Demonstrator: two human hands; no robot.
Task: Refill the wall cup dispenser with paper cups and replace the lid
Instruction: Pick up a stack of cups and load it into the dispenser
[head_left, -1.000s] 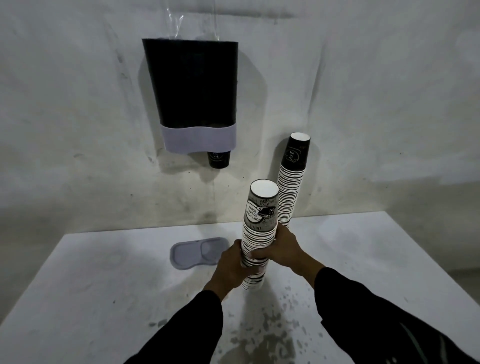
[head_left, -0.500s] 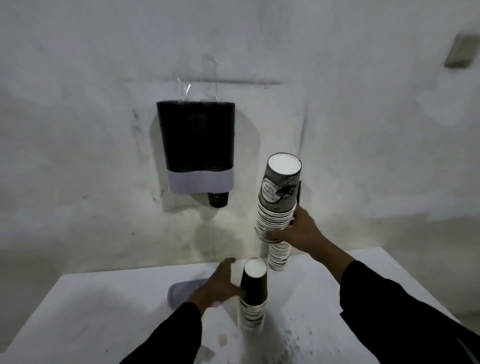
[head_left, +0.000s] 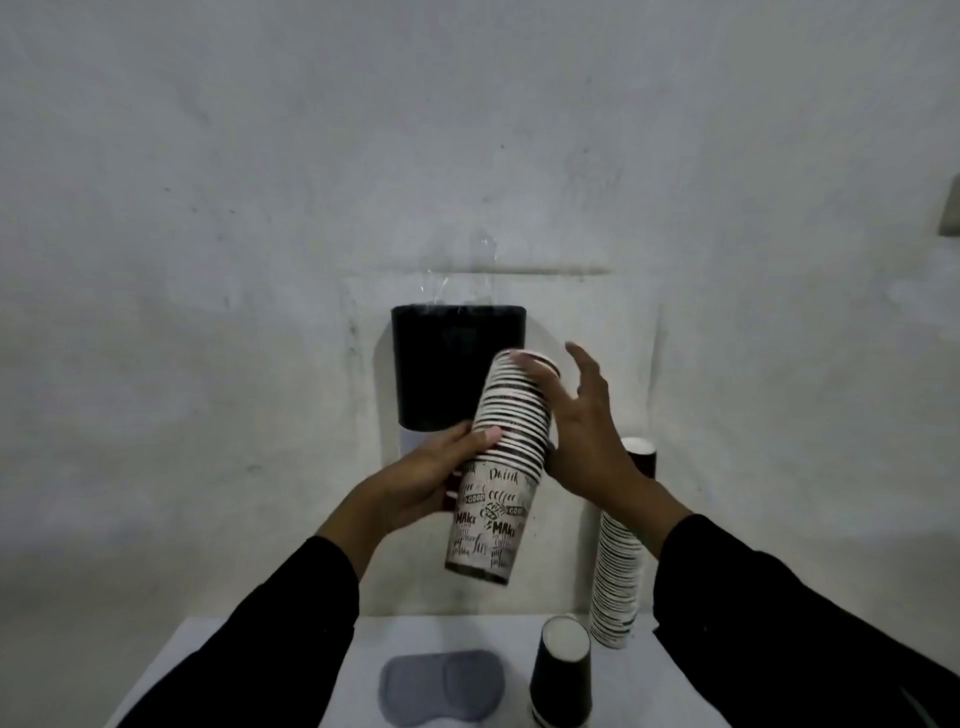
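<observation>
Cup stack (head_left: 501, 457): nested paper cups, held in mid-air in front of the dispenser (head_left: 447, 364), overlapping its lower right corner. Stack is tilted, top leaning right. Outermost cup is at the bottom, closed base pointing down: light wrap with black hand-lettered print ("Drink", "coffee", "MAKE", "GOOD"), dark band at the base. Above it, rolled white rims stacked tight against dark walls give a striped look.

Left hand (head_left: 415, 483): grip closed around the stack's left side at mid-height, thumb across the rims, fingers behind. Right hand (head_left: 582, 441): palm flat against the stack's right side, fingers spread and extended up past the top rims; not wrapped, more a steadying contact. Both sleeves black.

Dispenser: wall-mounted, dark smooth body with rounded corners, top open with no lid on it, pale band at its bottom edge mostly hidden by the left hand. Clear plastic film sticks up behind its top.

Below the dispenser, on the white desk (head_left: 291, 670): lid (head_left: 441, 686), grey, flat, matte, oblong with two shallow round lobes. Right of the lid, a short stack (head_left: 562, 675) of inverted dark cups, white base up. Further right of the dispenser, a tall stack (head_left: 618, 556) stands by the wall, same striped rims, partly behind the right forearm.

Wall: rough, pale, scuffed plaster.
</observation>
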